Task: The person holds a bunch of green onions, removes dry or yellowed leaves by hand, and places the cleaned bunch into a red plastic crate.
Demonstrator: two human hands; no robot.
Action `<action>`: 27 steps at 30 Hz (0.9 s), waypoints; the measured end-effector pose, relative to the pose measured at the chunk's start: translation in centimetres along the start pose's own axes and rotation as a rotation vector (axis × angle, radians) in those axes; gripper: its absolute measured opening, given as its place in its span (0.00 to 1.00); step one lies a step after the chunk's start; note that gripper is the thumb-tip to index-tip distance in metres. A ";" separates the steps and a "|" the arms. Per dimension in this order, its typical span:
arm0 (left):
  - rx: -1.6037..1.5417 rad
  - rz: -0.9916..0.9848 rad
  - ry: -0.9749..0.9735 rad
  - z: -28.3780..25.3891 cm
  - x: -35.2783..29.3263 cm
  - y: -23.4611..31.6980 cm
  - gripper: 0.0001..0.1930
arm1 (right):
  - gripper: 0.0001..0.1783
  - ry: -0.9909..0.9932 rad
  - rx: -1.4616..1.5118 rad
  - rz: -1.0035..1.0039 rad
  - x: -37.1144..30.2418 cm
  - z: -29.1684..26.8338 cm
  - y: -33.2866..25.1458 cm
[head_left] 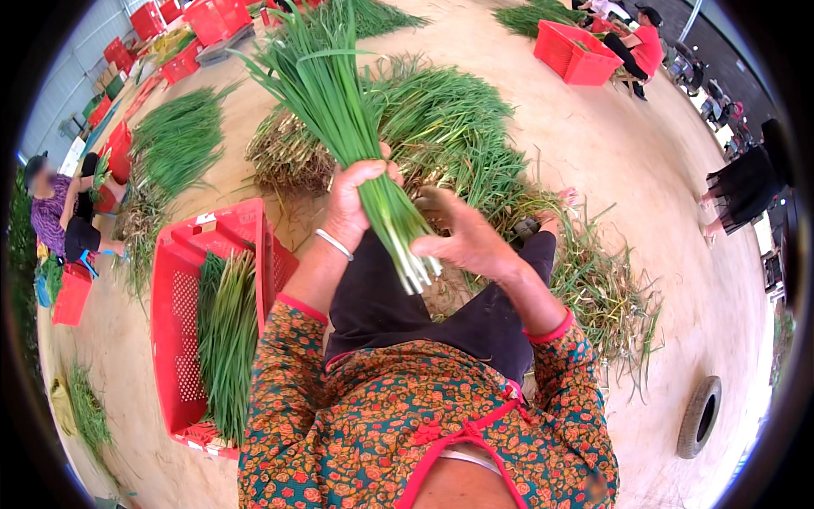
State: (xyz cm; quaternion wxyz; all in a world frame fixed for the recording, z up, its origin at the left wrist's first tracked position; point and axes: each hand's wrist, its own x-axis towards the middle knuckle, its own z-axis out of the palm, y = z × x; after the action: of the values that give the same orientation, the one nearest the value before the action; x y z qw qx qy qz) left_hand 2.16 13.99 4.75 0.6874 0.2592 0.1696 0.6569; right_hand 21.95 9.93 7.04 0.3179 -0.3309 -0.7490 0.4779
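Green stalk bundle (pixel 343 114) was gripped by left hand (pixel 350 197), fingers closed round it; right hand (pixel 469 236) was held beside pale ends (pixel 417 273), fingers parted, nothing clasped

A produce-sorting yard: a loaded crate (pixel 175 339) left of the greens heap (pixel 454 119); people (pixel 649 51) beside crates (pixel 566 55) either side of it.

You have a thick bundle of long, slender, bright green leafy stalks (pixel 332 106) gripped in your left hand (pixel 354 202), slanting, its leaves fanned out away from you and its bare white stem ends (pixel 417 273) pointing back toward your body.
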 end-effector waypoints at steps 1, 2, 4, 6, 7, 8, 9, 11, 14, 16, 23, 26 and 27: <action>0.001 0.021 -0.003 -0.1 0.1 -0.8 0.15 | 0.56 -0.024 -0.045 0.018 0.8 1.1 -0.7; 0.000 0.040 -0.014 0.4 0.0 -1.6 0.15 | 0.51 0.026 -0.118 0.006 1.6 2.3 -0.3; 0.141 0.158 -0.062 1.0 -0.4 -1.8 0.16 | 0.45 0.123 -0.144 0.161 2.3 3.5 1.0; 0.116 0.173 -0.070 0.5 -0.7 -1.8 0.16 | 0.36 0.124 -0.162 0.124 2.8 3.4 2.0; 0.079 0.200 -0.064 0.8 -0.9 -2.0 0.17 | 0.35 0.107 -0.156 0.142 2.8 3.2 2.0; 0.083 0.186 -0.067 1.0 -1.1 -1.8 0.17 | 0.33 0.090 -0.151 0.159 2.8 3.0 2.0; 0.058 0.178 -0.083 1.2 -1.6 -1.3 0.19 | 0.29 0.110 -0.139 0.127 2.9 2.7 1.7; 0.140 0.137 -0.084 1.2 -3.2 -0.7 0.22 | 0.31 0.079 -0.220 0.121 3.3 2.1 0.9; 0.842 -0.076 -0.094 -1.6 -7.8 0.5 0.32 | 0.31 0.005 -0.402 0.127 4.3 0.8 1.2; 1.482 0.334 -0.119 -0.1 -11.9 0.2 0.36 | 0.29 -0.073 -0.247 0.029 4.7 -0.2 3.7; 2.452 1.010 -0.258 2.6 -14.7 7.1 0.26 | 0.24 -0.507 -0.522 0.079 1.9 6.0 -4.3; 2.499 0.626 -0.406 2.0 -17.9 8.8 0.26 | 0.26 -0.649 -0.498 0.056 1.6 8.2 -6.8; 2.482 0.740 -0.373 1.3 -18.9 8.9 0.26 | 0.28 -0.662 -0.468 0.037 1.4 9.1 -6.7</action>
State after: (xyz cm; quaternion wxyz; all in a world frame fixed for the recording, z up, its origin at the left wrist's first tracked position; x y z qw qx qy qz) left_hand -5.89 -4.86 8.92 -0.2153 0.8337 0.4803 0.1670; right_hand 12.69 4.25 10.38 -0.0332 -0.2359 -0.8933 0.3810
